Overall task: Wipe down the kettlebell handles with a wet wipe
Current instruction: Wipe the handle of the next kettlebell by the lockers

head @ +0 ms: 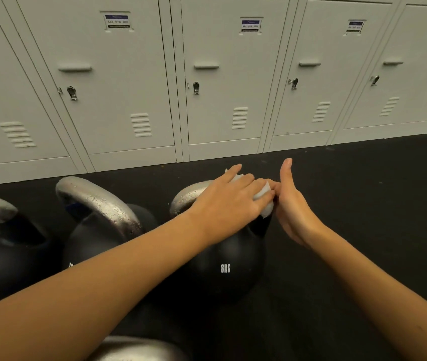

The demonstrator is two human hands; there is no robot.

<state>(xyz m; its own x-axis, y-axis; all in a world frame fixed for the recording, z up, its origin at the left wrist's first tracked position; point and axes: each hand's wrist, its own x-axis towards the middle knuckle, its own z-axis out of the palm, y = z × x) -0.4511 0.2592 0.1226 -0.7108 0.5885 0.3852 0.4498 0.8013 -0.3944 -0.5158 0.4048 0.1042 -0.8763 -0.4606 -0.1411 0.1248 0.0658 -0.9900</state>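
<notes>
My left hand point(229, 198) presses the white, crumpled wipe point(265, 201) with straight fingers onto the 8KG kettlebell's point(222, 267) silver handle point(189, 195), which arches left-right; my right hand point(291, 204) is open, fingers straight, touching the wipe.

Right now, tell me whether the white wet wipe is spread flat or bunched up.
Bunched up. The white wet wipe is crumpled under the left hand on the 8KG black kettlebell's silver handle, not laid flat.

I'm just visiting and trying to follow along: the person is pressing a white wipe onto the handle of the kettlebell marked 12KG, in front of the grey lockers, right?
Almost. The head view shows the kettlebell is marked 8KG, not 12KG. The rest holds: the left hand presses the white wipe onto its handle, the right hand touches the wipe's edge, and grey lockers stand behind.
</notes>
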